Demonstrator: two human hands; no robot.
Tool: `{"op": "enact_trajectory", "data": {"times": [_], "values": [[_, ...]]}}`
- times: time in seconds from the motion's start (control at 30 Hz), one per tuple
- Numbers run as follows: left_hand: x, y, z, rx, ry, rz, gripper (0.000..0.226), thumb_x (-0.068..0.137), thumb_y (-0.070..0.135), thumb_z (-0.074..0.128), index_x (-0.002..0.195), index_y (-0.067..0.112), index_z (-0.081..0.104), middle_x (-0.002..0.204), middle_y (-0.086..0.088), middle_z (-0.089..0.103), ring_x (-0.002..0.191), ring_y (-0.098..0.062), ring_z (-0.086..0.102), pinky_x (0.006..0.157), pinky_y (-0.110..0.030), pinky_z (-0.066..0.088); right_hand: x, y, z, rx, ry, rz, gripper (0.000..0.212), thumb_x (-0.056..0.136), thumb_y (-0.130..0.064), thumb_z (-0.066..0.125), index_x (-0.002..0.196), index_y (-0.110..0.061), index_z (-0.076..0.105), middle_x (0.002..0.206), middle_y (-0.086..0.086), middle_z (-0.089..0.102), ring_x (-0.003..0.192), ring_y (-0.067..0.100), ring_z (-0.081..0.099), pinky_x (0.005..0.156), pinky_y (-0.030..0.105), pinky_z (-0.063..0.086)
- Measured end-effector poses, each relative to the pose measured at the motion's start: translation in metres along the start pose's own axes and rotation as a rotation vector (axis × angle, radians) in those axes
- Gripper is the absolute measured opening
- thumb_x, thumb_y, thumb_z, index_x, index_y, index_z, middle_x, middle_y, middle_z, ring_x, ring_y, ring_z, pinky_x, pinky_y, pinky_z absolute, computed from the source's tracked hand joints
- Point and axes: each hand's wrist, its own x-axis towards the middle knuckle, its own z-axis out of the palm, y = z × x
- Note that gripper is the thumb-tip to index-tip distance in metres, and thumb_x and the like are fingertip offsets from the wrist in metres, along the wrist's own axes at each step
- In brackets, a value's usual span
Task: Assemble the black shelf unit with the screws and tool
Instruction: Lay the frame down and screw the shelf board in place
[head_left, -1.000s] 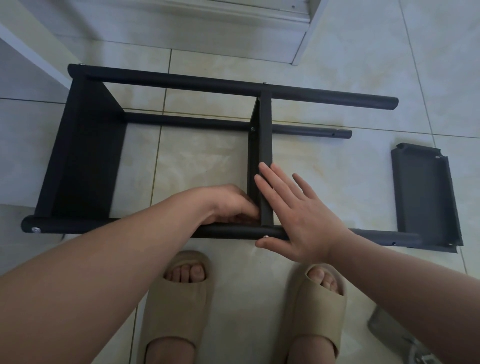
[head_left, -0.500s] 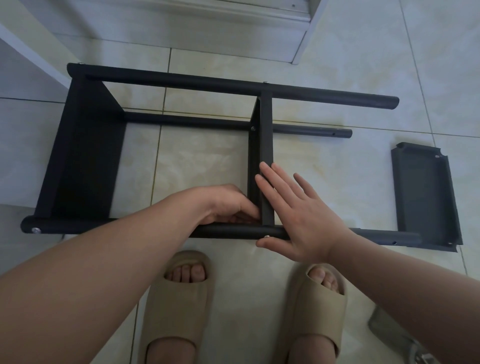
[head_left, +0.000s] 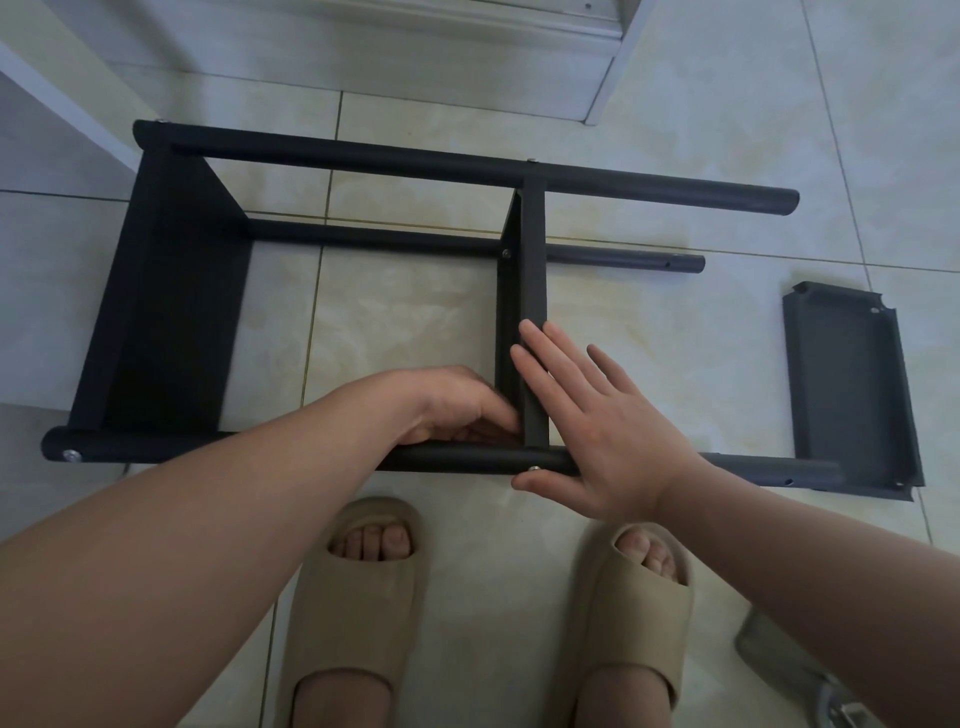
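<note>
As right hand (head_left: 597, 431) presses the divider (head_left: 532, 270), left hand (head_left: 457, 410) curls beside it.

**Cream tile floor and what lies on it**

The glossy cream tiled floor (head_left: 415, 322), crossed by thin grout lines, carries a black metal tube-and-panel shelf frame (head_left: 363, 158) lying on its side. To its right lies a loose dark grey flat shelf panel (head_left: 847, 384), its near-left corner overlapped by the frame's near tube. Nearest stand a left beige foam sandal (head_left: 358, 613) and a right beige foam sandal (head_left: 639, 623).
</note>
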Motion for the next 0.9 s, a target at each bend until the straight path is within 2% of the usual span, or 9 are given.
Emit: {"op": "enact_trajectory", "data": {"times": [0.1, 0.2, 0.3, 0.43, 0.5, 0.6, 0.73, 0.9], "values": [[-0.0002, -0.0002, -0.0008, 0.001, -0.008, 0.014, 0.031, 0.084, 0.002, 0.065, 0.056, 0.013, 0.072, 0.065, -0.008, 0.068, 0.060, -0.019, 0.065, 0.065, -0.028, 0.050, 0.0001, -0.0001, -0.0004, -0.001, -0.003, 0.002, 0.103, 0.090, -0.079, 0.037, 0.163, -0.012, 0.007, 0.170, 0.004, -0.008, 0.157, 0.022, -0.008, 0.123, 0.056, 0.020], [-0.0011, 0.0005, -0.0011, -0.012, -0.017, 0.002, 0.029, 0.083, 0.002, 0.065, 0.057, 0.013, 0.073, 0.065, -0.008, 0.068, 0.061, -0.019, 0.066, 0.066, -0.029, 0.050, 0.0001, -0.0003, -0.0014, -0.002, -0.007, 0.004, 0.103, 0.090, -0.079, 0.037, 0.163, -0.012, 0.007, 0.170, 0.004, -0.008, 0.157, 0.022, -0.009, 0.123, 0.055, 0.019], [-0.0005, 0.0011, -0.0014, -0.017, -0.038, -0.027, 0.018, 0.084, 0.004, 0.064, 0.070, 0.009, 0.075, 0.072, -0.011, 0.071, 0.066, -0.021, 0.067, 0.068, -0.029, 0.052, -0.0002, -0.0006, -0.0021, 0.005, -0.006, 0.004, 0.103, 0.090, -0.078, 0.038, 0.163, -0.012, 0.007, 0.170, 0.004, -0.008, 0.157, 0.022, -0.009, 0.123, 0.055, 0.020], [0.0007, 0.0006, -0.0004, -0.011, -0.033, -0.020, 0.013, 0.088, 0.009, 0.063, 0.091, 0.005, 0.074, 0.094, -0.018, 0.074, 0.084, -0.028, 0.070, 0.086, -0.037, 0.054, -0.0001, -0.0010, -0.0021, 0.005, -0.010, 0.006, 0.103, 0.090, -0.078, 0.039, 0.163, -0.013, 0.006, 0.170, 0.003, -0.008, 0.157, 0.021, -0.009, 0.123, 0.055, 0.019], [0.0023, -0.0007, -0.0004, 0.041, -0.017, 0.025, 0.014, 0.088, 0.009, 0.065, 0.079, 0.011, 0.075, 0.087, -0.015, 0.074, 0.077, -0.025, 0.070, 0.077, -0.033, 0.056, -0.0001, -0.0010, -0.0021, 0.003, -0.015, 0.007, 0.103, 0.090, -0.078, 0.038, 0.163, -0.013, 0.006, 0.170, 0.004, -0.009, 0.157, 0.021, -0.009, 0.123, 0.054, 0.019], [0.0032, -0.0025, -0.0025, 0.050, -0.040, 0.031, 0.032, 0.088, 0.004, 0.063, 0.062, 0.017, 0.077, 0.074, -0.008, 0.072, 0.065, -0.018, 0.069, 0.062, -0.025, 0.053, 0.0000, -0.0009, -0.0020, -0.005, -0.021, 0.006, 0.103, 0.090, -0.079, 0.037, 0.163, -0.013, 0.005, 0.170, 0.004, -0.010, 0.157, 0.022, -0.010, 0.123, 0.054, 0.019], [0.0030, -0.0030, -0.0051, 0.016, -0.098, -0.004, 0.035, 0.086, 0.001, 0.058, 0.062, 0.017, 0.077, 0.071, -0.006, 0.072, 0.067, -0.018, 0.070, 0.066, -0.027, 0.053, -0.0001, -0.0011, -0.0020, 0.001, -0.016, 0.007, 0.102, 0.090, -0.079, 0.037, 0.163, -0.013, 0.006, 0.170, 0.004, -0.009, 0.157, 0.022, -0.009, 0.123, 0.055, 0.019], [0.0043, -0.0021, -0.0025, 0.031, -0.074, -0.004, 0.021, 0.087, 0.007, 0.063, 0.073, 0.013, 0.077, 0.083, -0.012, 0.075, 0.077, -0.024, 0.071, 0.076, -0.032, 0.055, 0.0000, -0.0015, -0.0022, 0.001, -0.017, 0.007, 0.102, 0.090, -0.079, 0.036, 0.163, -0.012, 0.007, 0.170, 0.004, -0.009, 0.157, 0.022, -0.009, 0.123, 0.055, 0.019]]}}
